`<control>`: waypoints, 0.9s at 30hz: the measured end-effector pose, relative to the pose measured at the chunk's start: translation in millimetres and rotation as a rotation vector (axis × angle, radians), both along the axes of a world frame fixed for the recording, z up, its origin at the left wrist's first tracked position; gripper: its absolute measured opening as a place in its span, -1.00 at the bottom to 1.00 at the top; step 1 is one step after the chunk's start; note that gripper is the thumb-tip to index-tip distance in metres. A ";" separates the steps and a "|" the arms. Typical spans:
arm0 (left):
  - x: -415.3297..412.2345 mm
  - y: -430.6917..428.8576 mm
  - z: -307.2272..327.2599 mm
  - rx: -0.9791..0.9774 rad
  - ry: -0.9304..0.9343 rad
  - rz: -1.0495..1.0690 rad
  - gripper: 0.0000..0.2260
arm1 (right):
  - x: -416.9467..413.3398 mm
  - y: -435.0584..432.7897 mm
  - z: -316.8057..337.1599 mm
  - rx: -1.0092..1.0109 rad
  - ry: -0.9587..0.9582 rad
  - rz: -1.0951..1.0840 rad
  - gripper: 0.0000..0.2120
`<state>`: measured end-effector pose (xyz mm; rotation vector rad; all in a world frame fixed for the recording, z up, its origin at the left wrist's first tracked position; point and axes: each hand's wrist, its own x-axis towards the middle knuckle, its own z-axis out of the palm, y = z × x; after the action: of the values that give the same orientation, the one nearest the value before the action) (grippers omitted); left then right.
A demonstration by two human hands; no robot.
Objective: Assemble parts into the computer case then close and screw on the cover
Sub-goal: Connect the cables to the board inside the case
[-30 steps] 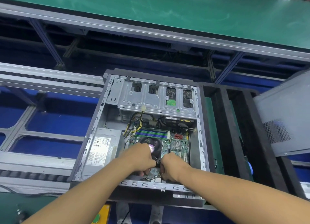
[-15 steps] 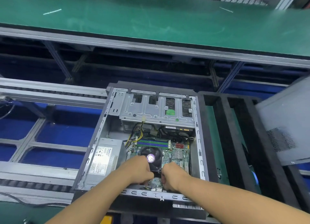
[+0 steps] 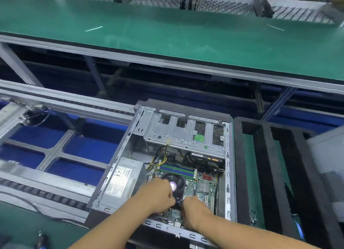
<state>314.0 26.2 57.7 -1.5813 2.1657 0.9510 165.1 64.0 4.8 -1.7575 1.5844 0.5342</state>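
Observation:
The open computer case (image 3: 229, 176) lies flat in front of me, its silver drive cage (image 3: 184, 137) at the far end. Inside, a grey power supply (image 3: 122, 181) sits at the left and the green motherboard (image 3: 202, 187) at the right. Both of my hands reach into the near end. My left hand (image 3: 158, 196) curls over the near left edge of the black CPU fan (image 3: 176, 185). My right hand (image 3: 195, 209) has its fingers bent down just right of that fan's near corner. Whatever the fingertips hold is hidden. The grey side cover (image 3: 329, 165) leans at the far right.
Black foam tray dividers (image 3: 264, 174) stand right of the case. A green conveyor belt (image 3: 167, 38) runs across the back above an aluminium frame. Roller rails (image 3: 37, 189) and blue panels lie to the left. A dark tool handle (image 3: 41, 239) shows at the bottom left.
The view has tilted up, so the case sits lower in frame and more of the far belt shows. Both hands stay at the fan's near edge inside the case.

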 end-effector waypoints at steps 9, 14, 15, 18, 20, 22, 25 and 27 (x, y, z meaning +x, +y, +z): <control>-8.9 -14.8 -17.9 -0.103 -0.011 -0.102 -0.74 | 4.6 -19.0 26.4 0.145 0.112 0.090 -0.68; -5.0 -32.8 -23.4 -0.270 0.158 0.180 -0.85 | 15.9 -63.8 60.5 -0.008 0.070 -0.091 -0.80; -3.8 -35.8 -25.3 -0.313 0.200 0.249 -0.89 | 17.6 -73.5 64.0 -0.069 0.025 -0.176 -0.81; -3.1 -40.4 -30.3 -0.348 0.336 0.426 -0.87 | 25.7 -92.8 59.3 -0.208 -0.244 -0.440 -0.72; -4.7 -42.3 -30.4 -0.321 0.371 0.495 -0.71 | 38.1 -96.9 52.7 -0.208 -0.462 -0.604 -0.71; -7.4 -45.0 -29.2 -0.326 0.368 0.508 -0.62 | 52.2 -97.2 44.0 -0.181 -0.649 -0.805 -0.77; -9.7 -46.1 -23.8 -0.316 0.384 0.502 -0.71 | 63.3 -98.3 32.0 -0.183 -0.821 -1.035 -0.72; -7.7 -41.4 -21.6 -0.268 0.462 0.581 -0.72 | 63.9 -95.9 26.4 -0.213 -0.842 -1.047 -0.73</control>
<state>306.2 -15.2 36.1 -2.4042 2.2241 1.3455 229.0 -31.9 31.2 -0.8214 1.6331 -0.7923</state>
